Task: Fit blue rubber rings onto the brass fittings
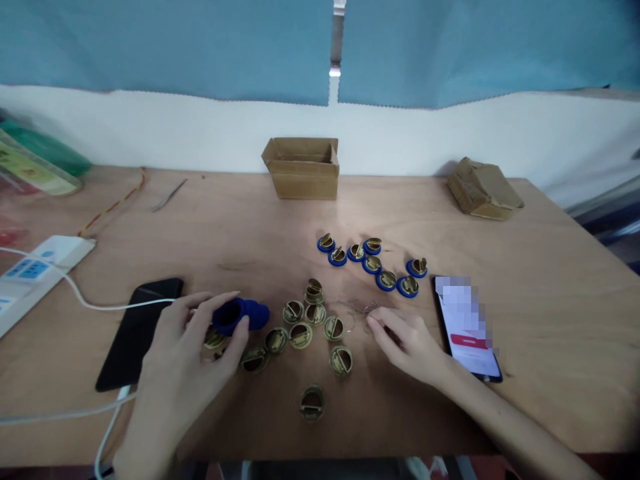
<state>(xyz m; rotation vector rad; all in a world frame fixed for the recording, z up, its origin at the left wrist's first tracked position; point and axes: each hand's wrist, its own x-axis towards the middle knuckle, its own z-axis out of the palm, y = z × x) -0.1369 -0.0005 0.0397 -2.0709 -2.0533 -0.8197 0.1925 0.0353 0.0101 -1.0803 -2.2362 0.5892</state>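
Observation:
My left hand (187, 347) is closed round a stack of blue rings (240, 315), thumb and fingers wrapped about it just above the table. My right hand (407, 343) rests on the wooden table (550, 313) with its fingertips pinched at thin wire rings (363, 312); what sits between the fingers is too small to name. Between the hands lie several bare brass round parts (305, 327), one apart nearer me (312, 402). Farther back stands a group of several brass parts fitted with blue rings (373, 261).
A black phone (137, 330) with a white cable lies left; a lit phone (467, 327) lies right. A white power strip (35, 270) sits at far left. An open cardboard box (303, 167) and a closed one (483, 189) stand by the back wall.

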